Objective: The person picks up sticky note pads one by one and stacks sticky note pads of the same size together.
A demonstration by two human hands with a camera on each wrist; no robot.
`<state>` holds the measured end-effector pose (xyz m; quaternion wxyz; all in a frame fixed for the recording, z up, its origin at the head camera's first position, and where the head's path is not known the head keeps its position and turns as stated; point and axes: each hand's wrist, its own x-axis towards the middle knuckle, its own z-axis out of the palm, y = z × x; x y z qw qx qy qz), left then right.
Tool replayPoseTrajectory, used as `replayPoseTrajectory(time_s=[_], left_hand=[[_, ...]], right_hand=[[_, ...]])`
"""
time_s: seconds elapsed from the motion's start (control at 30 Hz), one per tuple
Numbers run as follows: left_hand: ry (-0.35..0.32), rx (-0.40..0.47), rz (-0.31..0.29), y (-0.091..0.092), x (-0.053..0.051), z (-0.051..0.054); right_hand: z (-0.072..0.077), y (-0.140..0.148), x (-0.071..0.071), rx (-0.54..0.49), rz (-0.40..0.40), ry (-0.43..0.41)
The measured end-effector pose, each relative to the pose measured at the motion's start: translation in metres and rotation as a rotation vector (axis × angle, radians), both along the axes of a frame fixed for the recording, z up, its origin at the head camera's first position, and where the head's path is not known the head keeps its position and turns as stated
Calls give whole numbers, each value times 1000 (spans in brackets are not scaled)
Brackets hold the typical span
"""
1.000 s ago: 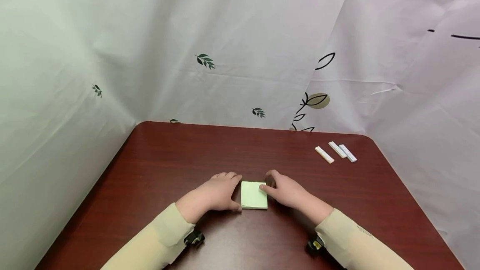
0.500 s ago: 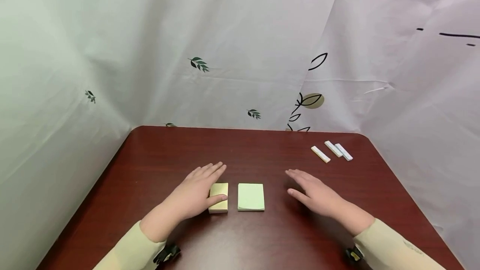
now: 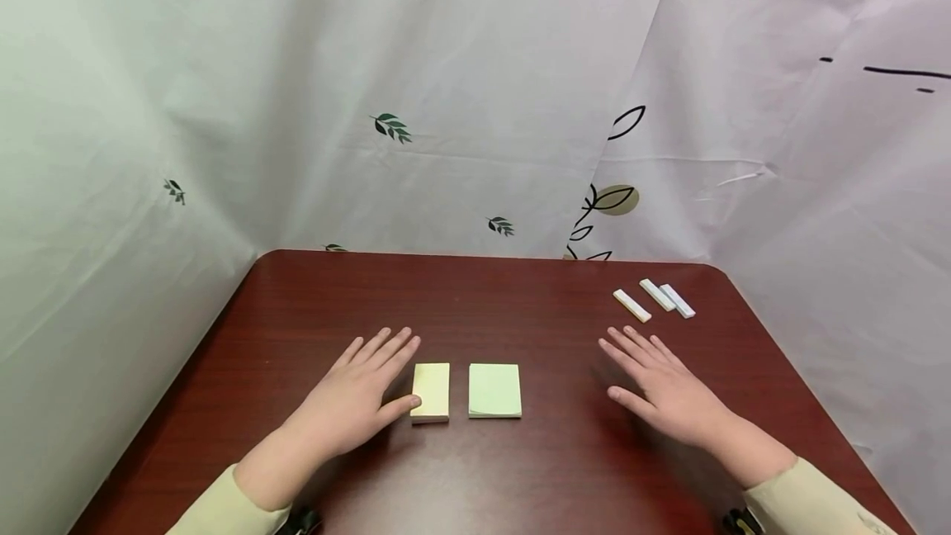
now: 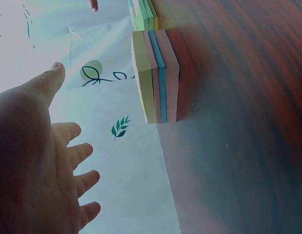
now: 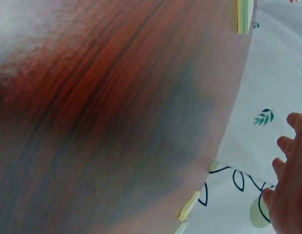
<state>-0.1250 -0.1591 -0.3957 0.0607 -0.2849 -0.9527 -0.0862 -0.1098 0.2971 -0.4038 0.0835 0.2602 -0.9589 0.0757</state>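
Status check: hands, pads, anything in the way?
Left hand, right hand: empty, fingers extended. Yellow pad, green pad: side by side, gap between. Left thumb overlaps yellow pad in head view; three strips sit far right.

Left grip (image 3: pixel 347 403) and right grip (image 3: pixel 674 395) well apart, fingers (image 3: pixel 401 357) straight.

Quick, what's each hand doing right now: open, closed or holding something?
Left hand: open, fingers spread, holding nothing, beside the yellow-topped stack of notes.
Right hand: open, fingers outstretched, holding nothing.
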Motion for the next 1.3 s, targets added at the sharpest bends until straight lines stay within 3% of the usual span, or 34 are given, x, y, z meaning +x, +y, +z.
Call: replayPoseTrajectory(time_s=[0.27, 0.47, 0.67, 0.93, 1.13, 1.3], left_hand=[[5, -2, 8, -1, 2, -2], [6, -4, 8, -2, 7, -3], [-3, -8, 15, -4, 10, -6], [-4, -10, 29, -7, 15, -6], [-6, -13, 20, -7, 16, -7], [-15, -17, 17, -8, 17, -7]], right_hand=[[-6, 0, -4, 0, 2, 5], [-12, -3, -24, -26, -21, -18], [-15, -4, -50, -25, -117, -15], [-16, 9, -92, -57, -269, 57], [-15, 23, -117, -71, -402, 1], [-15, 32, -130, -77, -447, -94]])
